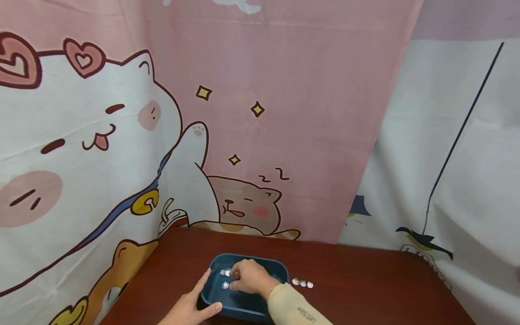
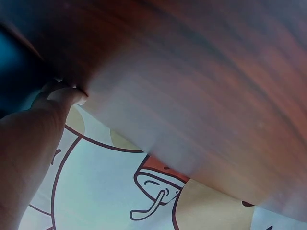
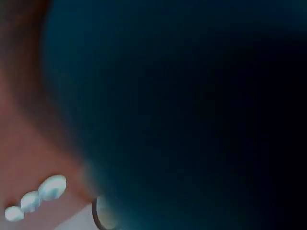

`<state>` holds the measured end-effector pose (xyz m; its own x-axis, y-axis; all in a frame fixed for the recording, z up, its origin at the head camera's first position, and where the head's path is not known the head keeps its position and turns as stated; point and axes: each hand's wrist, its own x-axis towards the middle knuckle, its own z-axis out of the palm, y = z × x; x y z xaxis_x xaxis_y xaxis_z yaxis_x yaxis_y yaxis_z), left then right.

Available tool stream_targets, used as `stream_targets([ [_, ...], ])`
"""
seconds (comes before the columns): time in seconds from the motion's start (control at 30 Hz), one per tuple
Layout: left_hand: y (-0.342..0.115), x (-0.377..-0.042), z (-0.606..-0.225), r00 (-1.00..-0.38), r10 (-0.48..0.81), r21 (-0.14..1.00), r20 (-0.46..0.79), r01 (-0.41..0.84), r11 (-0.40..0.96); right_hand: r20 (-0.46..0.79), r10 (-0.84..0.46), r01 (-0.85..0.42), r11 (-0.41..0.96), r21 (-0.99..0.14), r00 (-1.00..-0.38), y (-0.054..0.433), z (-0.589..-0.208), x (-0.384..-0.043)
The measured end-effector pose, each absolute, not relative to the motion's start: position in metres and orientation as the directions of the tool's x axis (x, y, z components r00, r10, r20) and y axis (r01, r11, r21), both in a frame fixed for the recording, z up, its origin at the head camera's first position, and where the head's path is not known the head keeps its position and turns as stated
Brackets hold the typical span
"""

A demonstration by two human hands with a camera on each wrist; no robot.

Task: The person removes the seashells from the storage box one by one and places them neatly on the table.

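L hand spread, touching rounded-rect. blue tray — R hand bent nr roundish bits, can't tell hold.

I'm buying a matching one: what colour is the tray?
Dark blue; the tray shows best in the head view.

The left hand reaches in from the lower left of the head view, its outstretched thumb well apart from its straight, forward-pointing fingers. The right hand comes in from the lower right with fingers curved downward and thumb below them; whether its fingertips pinch anything is unclear. A cream sleeve covers the right forearm almost to the wrist.
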<state>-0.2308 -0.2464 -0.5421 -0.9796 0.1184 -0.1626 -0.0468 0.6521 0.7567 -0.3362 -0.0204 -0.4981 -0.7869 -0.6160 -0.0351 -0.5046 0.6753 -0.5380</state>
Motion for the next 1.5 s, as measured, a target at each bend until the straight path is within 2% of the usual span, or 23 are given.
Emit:
stream_targets([
  [0.1,-0.247,-0.232,-0.543,-0.975,0.156,0.771,-0.156,-0.021,0.637,-0.062,-0.601,-0.529,0.743,-0.41,-0.797,-0.041,-0.513,-0.335],
  [0.17,-0.248,-0.233,-0.543,-0.974,0.17,0.782,-0.151,-0.012,0.624,-0.05,-0.586,-0.528,0.761,-0.377,-0.809,-0.048,-0.52,-0.335],
  [0.33,-0.25,-0.235,-0.542,-0.973,0.184,0.788,-0.142,0.002,0.616,-0.013,-0.563,-0.51,0.758,-0.406,-0.827,-0.053,-0.528,-0.339],
  [0.57,-0.252,-0.233,-0.542,-0.973,0.18,0.78,-0.144,0.0,0.626,0.031,-0.601,-0.563,0.728,-0.391,-0.799,-0.055,-0.532,-0.336],
  [0.83,-0.248,-0.232,-0.542,-0.98,0.136,0.759,-0.147,-0.024,0.651,-0.013,-0.592,-0.531,0.733,-0.425,-0.806,-0.039,-0.518,-0.33],
  [0.97,-0.245,-0.23,-0.539,-0.982,0.099,0.747,-0.163,-0.057,0.662,0.056,-0.569,-0.511,0.685,-0.52,-0.82,-0.002,-0.496,-0.33],
  [1.13,-0.24,-0.233,-0.54,-0.983,0.057,0.743,-0.176,-0.094,0.662,0.174,-0.492,-0.49,0.641,-0.591,-0.853,0.085,-0.489,-0.354],
  [1.33,-0.241,-0.233,-0.544,-0.982,0.053,0.733,-0.18,-0.098,0.673,0.12,-0.384,-0.371,0.69,-0.622,-0.915,0.187,-0.514,-0.374],
  [1.5,-0.243,-0.234,-0.545,-0.984,0.061,0.74,-0.165,-0.083,0.667,0.068,-0.418,-0.361,0.678,-0.64,-0.906,0.221,-0.533,-0.372],
])
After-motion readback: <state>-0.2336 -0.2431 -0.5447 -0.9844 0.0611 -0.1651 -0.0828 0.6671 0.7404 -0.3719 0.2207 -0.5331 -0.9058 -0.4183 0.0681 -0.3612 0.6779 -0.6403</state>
